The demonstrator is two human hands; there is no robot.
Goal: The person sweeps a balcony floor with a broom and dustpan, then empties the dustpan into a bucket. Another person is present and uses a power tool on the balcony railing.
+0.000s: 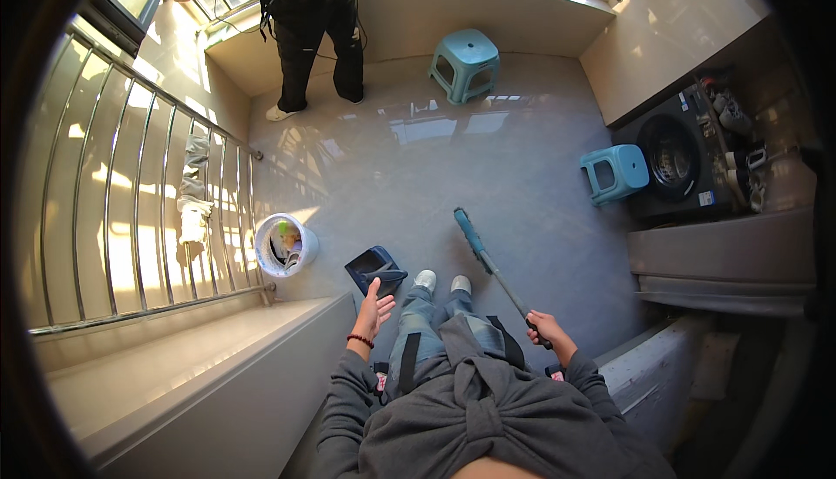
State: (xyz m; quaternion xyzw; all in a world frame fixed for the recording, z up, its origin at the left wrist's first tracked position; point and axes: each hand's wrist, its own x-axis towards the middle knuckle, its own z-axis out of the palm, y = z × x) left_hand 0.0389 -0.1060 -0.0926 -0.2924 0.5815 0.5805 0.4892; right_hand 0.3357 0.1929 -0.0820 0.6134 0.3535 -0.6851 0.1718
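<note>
My right hand (pixel 542 329) is closed round the dark end of a brush (pixel 475 239) with a long grey handle and a blue-green head. The brush points forward and left over the grey floor. My left hand (pixel 374 312), with a dark red bead bracelet at the wrist, has its fingers apart and nothing in it. Just beyond its fingertips is a dark blue dustpan (pixel 370 261), left of my white shoes. Whether the fingertips touch the dustpan's handle, I cannot tell. Further left stands a white bucket (pixel 309 248) with mixed items inside.
A person (pixel 313 35) in black stands at the far left. One light blue stool (pixel 466 57) is near the far wall, another stool (pixel 616 172) before a dark washing machine (pixel 666 161). Metal railings (pixel 131 187) run along the left, above a pale ledge (pixel 200 370).
</note>
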